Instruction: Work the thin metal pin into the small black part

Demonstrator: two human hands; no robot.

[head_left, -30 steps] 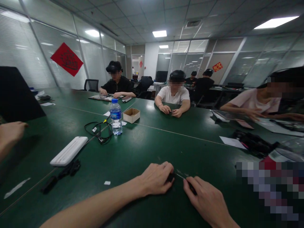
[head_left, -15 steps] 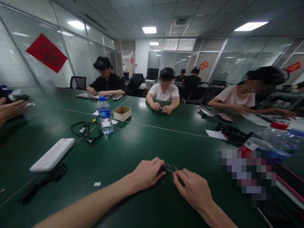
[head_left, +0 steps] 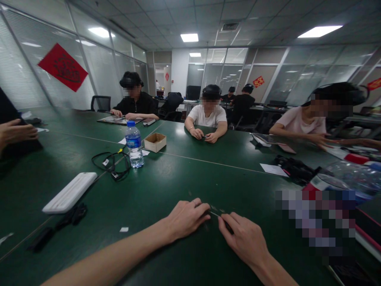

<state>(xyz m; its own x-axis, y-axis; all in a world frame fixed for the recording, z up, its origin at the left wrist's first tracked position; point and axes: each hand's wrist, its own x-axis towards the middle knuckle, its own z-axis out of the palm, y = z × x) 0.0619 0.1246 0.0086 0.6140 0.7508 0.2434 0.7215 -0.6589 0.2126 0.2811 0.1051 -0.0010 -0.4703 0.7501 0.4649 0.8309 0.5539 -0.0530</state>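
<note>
Low over the green table (head_left: 190,174), near its front, my left hand (head_left: 189,218) and my right hand (head_left: 244,234) face each other with a small gap between them. A thin, light-coloured strip (head_left: 214,214) spans that gap. Its left end meets the fingers of my left hand, its right end the fingertips of my right hand. Both hands have their fingers curled and pressed together around it. What lies inside the fingers is hidden, and the strip is too small to identify.
A white power bank (head_left: 70,192), black cable (head_left: 111,165), water bottle (head_left: 134,147) and open cardboard box (head_left: 155,143) stand to the left. On the right lie a black bundle (head_left: 294,169) and large bottles (head_left: 354,174). People sit across the table; another person's hand (head_left: 18,133) shows far left.
My hands keep nearly the same pose at the strip. The view has shifted slightly, so things appear a little further right. At far left, the other person's hand has moved and a dark panel now shows.
</note>
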